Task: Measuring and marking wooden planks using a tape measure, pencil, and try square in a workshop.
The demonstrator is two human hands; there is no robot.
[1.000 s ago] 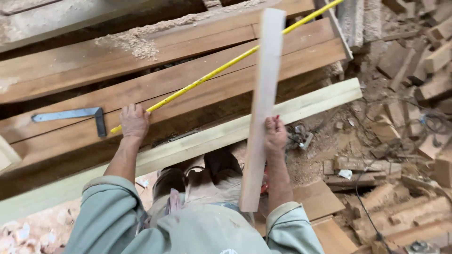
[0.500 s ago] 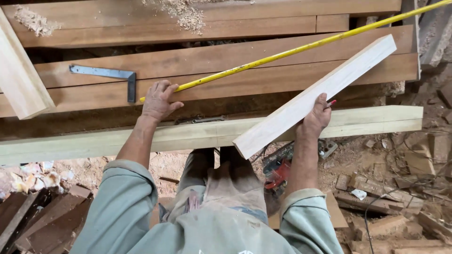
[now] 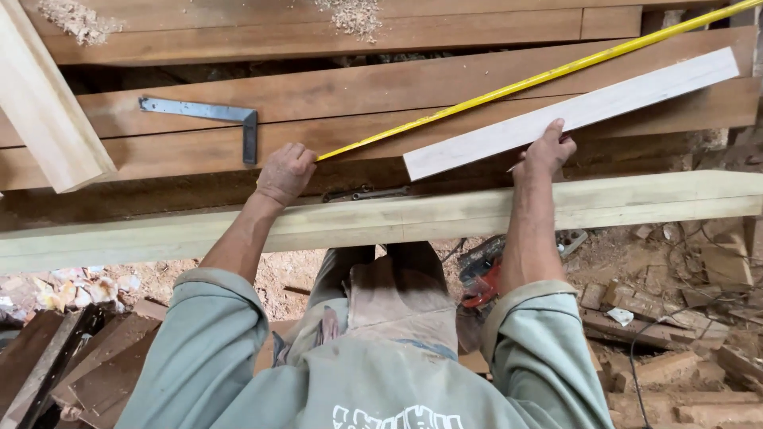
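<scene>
Pale planed wooden slat (image 3: 572,111) lies slanted across dark reddish-brown wooden planks (image 3: 334,95), beside a yellow tape measure (image 3: 540,77) and grey metal square (image 3: 208,115); rubble-strewn dirt floor below. Right hand (image 3: 547,151) grips the slat's lower edge, arm extended. Left hand (image 3: 284,172), fingers curled, pins the tape's end on a plank.

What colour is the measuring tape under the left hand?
Bright yellow: the tape runs from the left hand, seen clearly in the head view.

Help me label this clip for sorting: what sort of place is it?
Most likely a rough woodworking site: stacked brown planks dusted with sawdust, a steel square and yellow tape measure on them, offcuts on the dirt floor.
</scene>
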